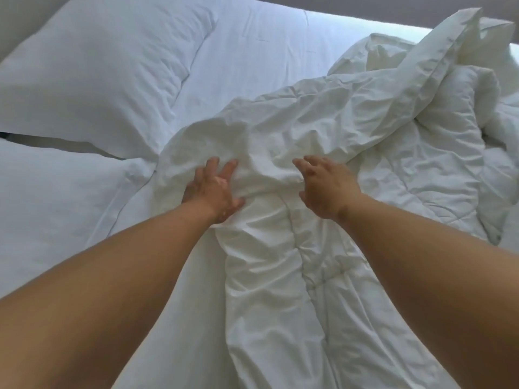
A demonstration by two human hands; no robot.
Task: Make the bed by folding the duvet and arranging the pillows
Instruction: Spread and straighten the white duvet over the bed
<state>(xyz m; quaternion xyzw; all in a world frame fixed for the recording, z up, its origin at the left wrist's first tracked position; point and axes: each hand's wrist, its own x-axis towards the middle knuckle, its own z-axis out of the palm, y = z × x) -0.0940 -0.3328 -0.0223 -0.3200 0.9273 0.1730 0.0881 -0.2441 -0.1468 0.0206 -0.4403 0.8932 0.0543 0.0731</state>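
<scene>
A crumpled white duvet (323, 130) lies bunched across the middle and right of the bed. My left hand (213, 189) rests on its near-left fold with fingers spread, thumb tucked against the fabric. My right hand (325, 183) hovers over or touches the same bunched part, fingers apart and curled slightly. Two white pillows lie at the left: a large pillow (104, 71) at the top left, and a second pillow (56, 197) below it, close to the duvet's edge.
The white bed sheet (252, 46) shows bare between the upper pillow and the duvet. A raised corner of duvet (449, 37) sticks up at the far right. A dark wall or floor strip (365, 7) runs along the bed's far edge.
</scene>
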